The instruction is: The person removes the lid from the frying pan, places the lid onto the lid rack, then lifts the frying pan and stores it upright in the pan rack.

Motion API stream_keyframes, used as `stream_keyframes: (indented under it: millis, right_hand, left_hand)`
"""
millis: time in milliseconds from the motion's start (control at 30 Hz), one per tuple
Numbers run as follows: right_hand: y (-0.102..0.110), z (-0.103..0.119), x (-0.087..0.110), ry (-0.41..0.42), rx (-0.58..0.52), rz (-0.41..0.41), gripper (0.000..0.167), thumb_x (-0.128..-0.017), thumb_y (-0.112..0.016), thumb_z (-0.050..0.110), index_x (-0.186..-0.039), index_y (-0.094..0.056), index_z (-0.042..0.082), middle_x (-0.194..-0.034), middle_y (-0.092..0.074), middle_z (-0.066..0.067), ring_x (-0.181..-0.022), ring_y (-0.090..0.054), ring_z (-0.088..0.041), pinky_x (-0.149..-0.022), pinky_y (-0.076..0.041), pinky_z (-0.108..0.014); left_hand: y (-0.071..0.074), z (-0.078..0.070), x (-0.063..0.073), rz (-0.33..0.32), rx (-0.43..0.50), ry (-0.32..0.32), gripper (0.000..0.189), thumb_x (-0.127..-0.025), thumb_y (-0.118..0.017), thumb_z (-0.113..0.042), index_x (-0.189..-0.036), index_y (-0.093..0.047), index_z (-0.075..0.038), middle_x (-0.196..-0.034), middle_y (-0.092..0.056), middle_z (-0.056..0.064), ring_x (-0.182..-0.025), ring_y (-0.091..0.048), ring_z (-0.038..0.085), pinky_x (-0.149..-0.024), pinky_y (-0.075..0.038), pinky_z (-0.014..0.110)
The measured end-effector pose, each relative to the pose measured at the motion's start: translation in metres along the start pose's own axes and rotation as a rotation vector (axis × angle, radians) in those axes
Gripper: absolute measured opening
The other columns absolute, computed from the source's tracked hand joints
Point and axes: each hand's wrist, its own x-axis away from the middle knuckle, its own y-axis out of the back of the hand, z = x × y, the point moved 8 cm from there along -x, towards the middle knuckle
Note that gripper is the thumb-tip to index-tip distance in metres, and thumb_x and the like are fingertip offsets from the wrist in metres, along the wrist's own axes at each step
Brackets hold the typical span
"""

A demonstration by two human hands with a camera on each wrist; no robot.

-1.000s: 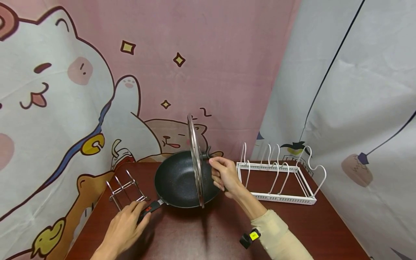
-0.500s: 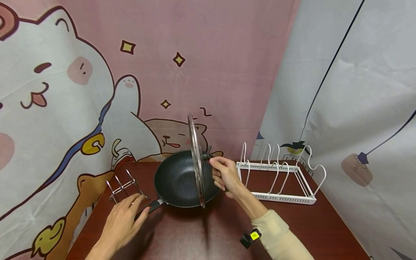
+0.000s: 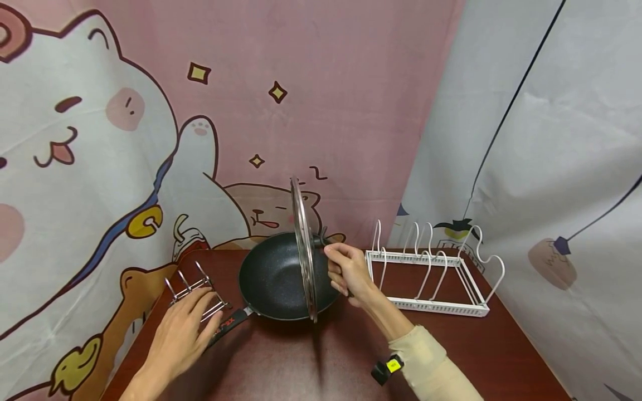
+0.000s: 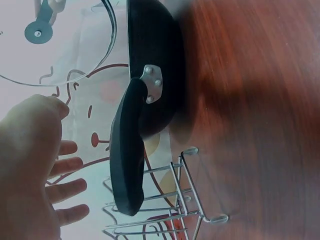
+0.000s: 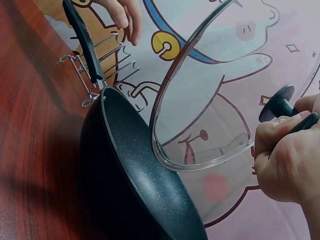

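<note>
A dark speckled frying pan (image 3: 273, 278) rests on the table, its black handle (image 4: 127, 150) toward the near left. My left hand (image 3: 183, 328) is just above the handle, apart from it in the left wrist view, with fingers loosely extended and nothing in them. My right hand (image 3: 351, 273) grips the dark knob (image 5: 281, 105) of a glass lid (image 3: 302, 250). The lid stands nearly upright over the pan, edge-on in the head view. Its lower rim looks close to the pan; whether they touch I cannot tell.
A small silver wire rack (image 4: 191, 186) stands at the left, beyond my left hand. On the right is a white rack (image 3: 436, 306) with several curved wire dividers. The reddish-brown table (image 3: 281, 367) meets printed cloth hangings (image 3: 351, 111) at the back and sides.
My left hand has let go of the pan handle and moved up and to the left. My right hand, the lid and the pan have hardly moved.
</note>
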Motion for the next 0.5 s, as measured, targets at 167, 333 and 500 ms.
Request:
stream_keyframes:
  millis: [167,333,500]
  right_hand:
    - [0.000,-0.001,0.000,-0.003,-0.003,0.006,0.019,-0.114,-0.064,0.022,-0.110,-0.061,0.004,-0.066,-0.041,0.008,-0.038,-0.032,0.000,-0.036,-0.026,-0.020]
    - [0.000,-0.002,0.001,-0.003,-0.004,0.005,0.017,-0.115,-0.064,0.021,-0.109,-0.061,0.005,-0.065,-0.041,0.008,-0.038,-0.032,0.000,-0.036,-0.026,-0.020]
    - [0.000,-0.002,0.001,0.000,-0.007,0.005,0.017,-0.114,-0.064,0.021,-0.110,-0.061,0.005,-0.066,-0.040,0.008,-0.038,-0.032,0.001,-0.035,-0.026,-0.020]
  left_hand:
    - [0.004,0.005,-0.002,-0.013,0.012,0.003,0.047,-0.095,-0.086,-0.022,-0.136,-0.073,-0.003,-0.144,-0.073,0.021,-0.134,-0.069,0.047,-0.107,-0.054,0.068]
    - [0.008,0.010,-0.004,-0.020,0.028,0.007,0.049,-0.095,-0.087,-0.019,-0.138,-0.072,-0.002,-0.145,-0.073,0.022,-0.138,-0.067,0.050,-0.109,-0.052,0.069]
    - [0.011,0.014,-0.006,-0.043,0.026,-0.009,0.053,-0.092,-0.089,-0.018,-0.140,-0.072,-0.001,-0.145,-0.072,0.021,-0.138,-0.067,0.050,-0.110,-0.051,0.069]
